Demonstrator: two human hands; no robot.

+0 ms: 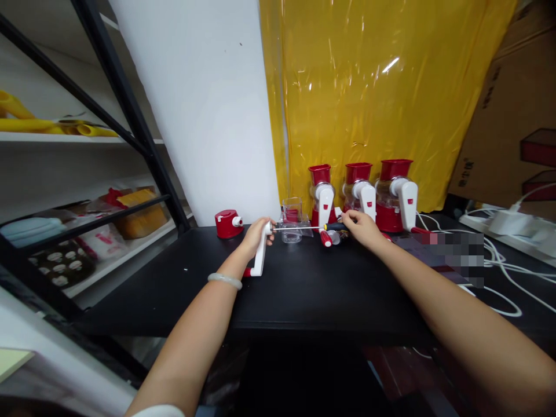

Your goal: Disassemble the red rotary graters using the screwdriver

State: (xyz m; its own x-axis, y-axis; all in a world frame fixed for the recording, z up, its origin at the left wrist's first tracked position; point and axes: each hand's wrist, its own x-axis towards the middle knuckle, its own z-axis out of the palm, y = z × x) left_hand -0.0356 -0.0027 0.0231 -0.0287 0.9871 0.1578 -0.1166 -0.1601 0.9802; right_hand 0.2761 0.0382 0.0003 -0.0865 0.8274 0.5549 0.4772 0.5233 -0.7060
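Observation:
My left hand (255,233) is closed round a white crank handle with a red knob (259,259), held upright on the black table (304,289). My right hand (361,227) grips the dark handle of a long thin screwdriver (304,228), whose shaft points left to the top of the white handle. A clear plastic cup (292,220) stands just behind the shaft. A second screwdriver with a red handle (326,237) lies under my right hand. A green bangle (225,280) sits on my left wrist.
Three red-and-white hand-crank grinders (322,197) (359,191) (396,194) stand in a row before a yellow plastic sheet (369,92). A red cap part (228,223) lies at the back left. White cables and a power strip (508,226) sit right; metal shelving (87,226) left.

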